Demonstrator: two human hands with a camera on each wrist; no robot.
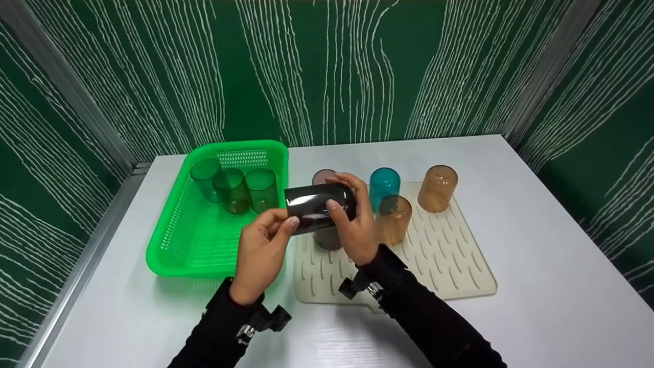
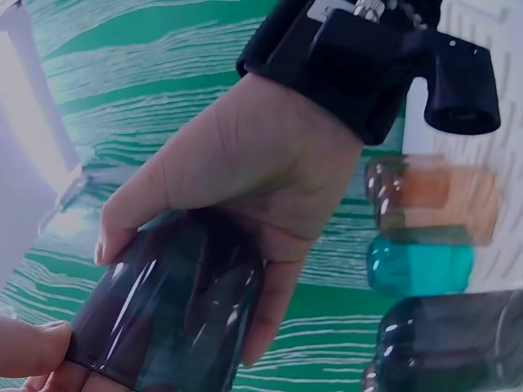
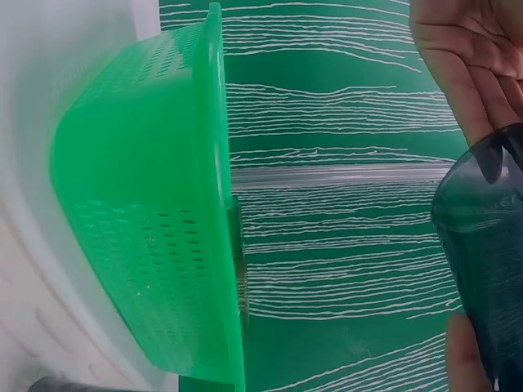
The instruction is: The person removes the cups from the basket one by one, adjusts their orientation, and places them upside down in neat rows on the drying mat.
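Observation:
A dark grey tinted drinking glass (image 1: 311,202) is held on its side above the drying mat's left part, its rim facing left and its rounded base right. My left hand (image 1: 263,250) pinches the glass near the rim between thumb and fingers. The right hand (image 1: 357,225) grips it around the base end, thumb on the near side. In the left wrist view the right hand (image 2: 245,155) curves over the base, while the left thumb (image 2: 37,347) touches the rim. The right wrist view shows only part of the glass (image 3: 490,237), cut off by the frame edge.
A green plastic basket (image 1: 168,230) at left holds three glasses (image 1: 237,191). On the beige drying mat (image 1: 449,276) several glasses stand upside down: a teal one (image 1: 384,184), amber ones (image 1: 438,189), a pinkish one (image 1: 323,177) and a dark one (image 1: 328,239), partly hidden.

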